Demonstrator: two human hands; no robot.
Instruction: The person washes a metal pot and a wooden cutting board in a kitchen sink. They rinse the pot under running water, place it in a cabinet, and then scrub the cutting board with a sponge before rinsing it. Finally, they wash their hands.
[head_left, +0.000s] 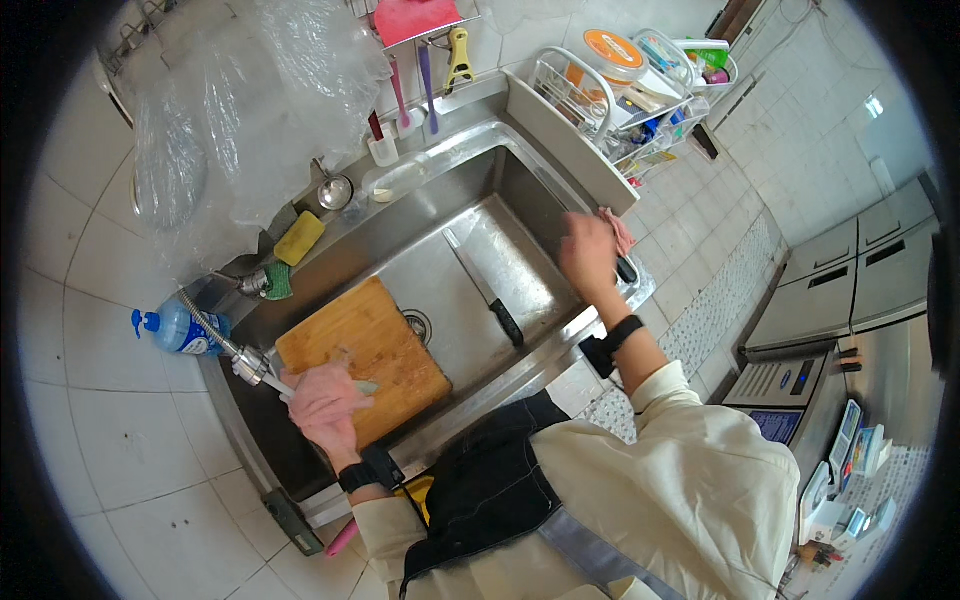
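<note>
Bunched pink cloth (326, 397) covers most of my left hand (339, 444), which grips it over a wooden cutting board (405, 352). The board lies in the left part of a stainless steel sink (517, 247). Beside the cloth, the metal faucet (251, 365) points towards it, and a pale stream seems to reach it. Over the sink's right rim is my right hand (587, 251), blurred, its fingers not clear. Close to it are another pink cloth (619, 231) and a black handle (626, 270). A black-handled knife (480, 285) lies on the sink floor, right of the drain (417, 325).
Along the back ledge are a yellow sponge (299, 238), a green scouring pad (278, 280) and a ladle (334, 192). A blue soap bottle (184, 327) stands left. Plastic sheeting (247, 120) hangs behind. Beyond the splash panel (570, 142) stands a loaded wire rack (611, 112).
</note>
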